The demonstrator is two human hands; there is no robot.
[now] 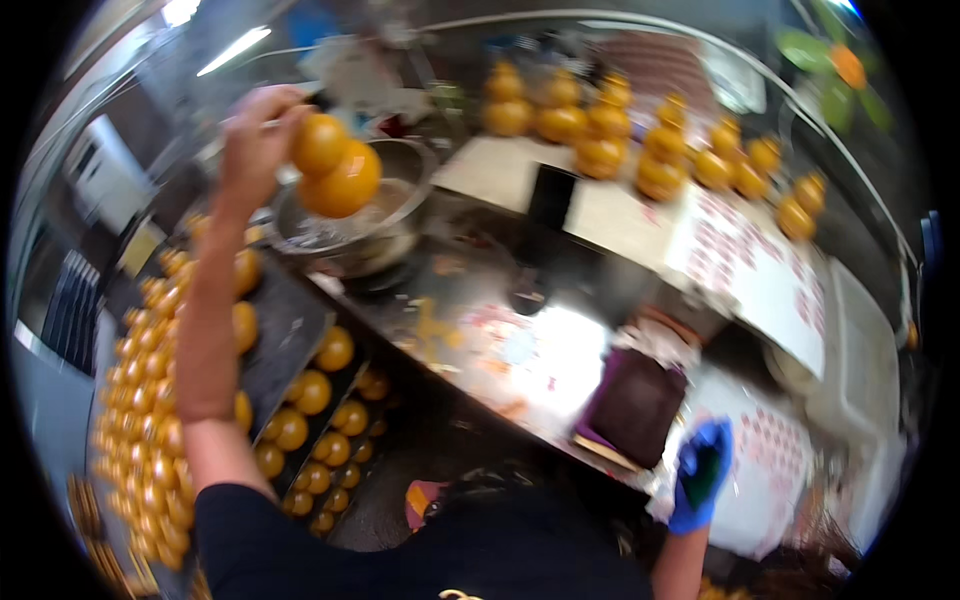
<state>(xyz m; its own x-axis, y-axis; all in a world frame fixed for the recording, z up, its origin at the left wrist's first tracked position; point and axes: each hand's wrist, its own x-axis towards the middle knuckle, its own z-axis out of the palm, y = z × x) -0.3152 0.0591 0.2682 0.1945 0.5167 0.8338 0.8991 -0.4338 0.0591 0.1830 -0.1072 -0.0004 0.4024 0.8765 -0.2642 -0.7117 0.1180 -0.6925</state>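
Observation:
High at the left, my left hand (262, 140) is closed around the top of a glossy orange-yellow gourd (338, 172). The gourd hangs tilted in front of and above a metal bowl (418, 160) with clear liquid in it. On the right side, my right hand (703, 472) wears a blue glove, its fingers curled. Something dark green shows in its hollow, too blurred to name. Beside that hand lies a dark brown pad with a purple edge (640, 405), and under it a white sheet with red prints (770, 450).
Several gourds (600, 140) stand along a pale raised shelf (490, 170) at the back, next to another red-printed sheet (735, 250). Many more gourds (150, 400) fill racks at the left and below the stained metal worktop (470, 340). A translucent bin (850, 340) stands far right.

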